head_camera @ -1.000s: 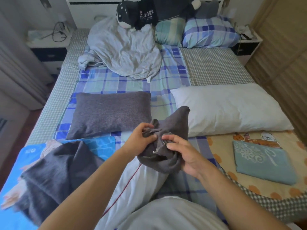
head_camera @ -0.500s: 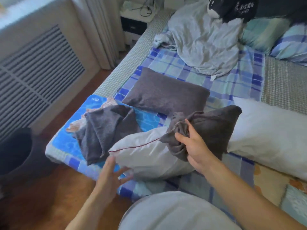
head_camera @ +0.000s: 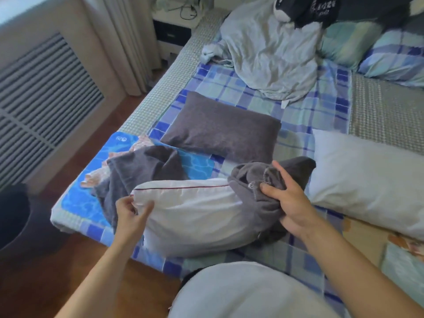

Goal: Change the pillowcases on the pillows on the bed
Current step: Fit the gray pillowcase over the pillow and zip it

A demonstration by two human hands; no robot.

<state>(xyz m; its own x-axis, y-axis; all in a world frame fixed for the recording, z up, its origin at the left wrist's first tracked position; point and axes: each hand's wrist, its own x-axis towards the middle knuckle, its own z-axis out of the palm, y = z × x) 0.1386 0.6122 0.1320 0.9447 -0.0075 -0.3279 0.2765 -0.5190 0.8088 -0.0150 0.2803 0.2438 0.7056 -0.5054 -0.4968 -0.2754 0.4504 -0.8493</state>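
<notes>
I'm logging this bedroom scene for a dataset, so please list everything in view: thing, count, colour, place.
White pillow: 1, white with red piping, near bed edge, one end inside the grey pillowcase.
Grey pillowcase: 1, dark grey, bunched over that pillow's end.
Grey pillow: 1, mid-bed.
Bare pillow: 1, white, right.
Loose grey cloth: 1, on blue mat.
Blue mat: 1, bed corner.
Crumpled sheet: 1, pale grey, head end.
Plush toy: 1, black-white, top.
Plaid pillows: 2, blue-green, top right.
Nightstand: 1, white-navy.
Left hand: grip on white pillow's corner.
Right hand: grip on pillowcase.
</notes>
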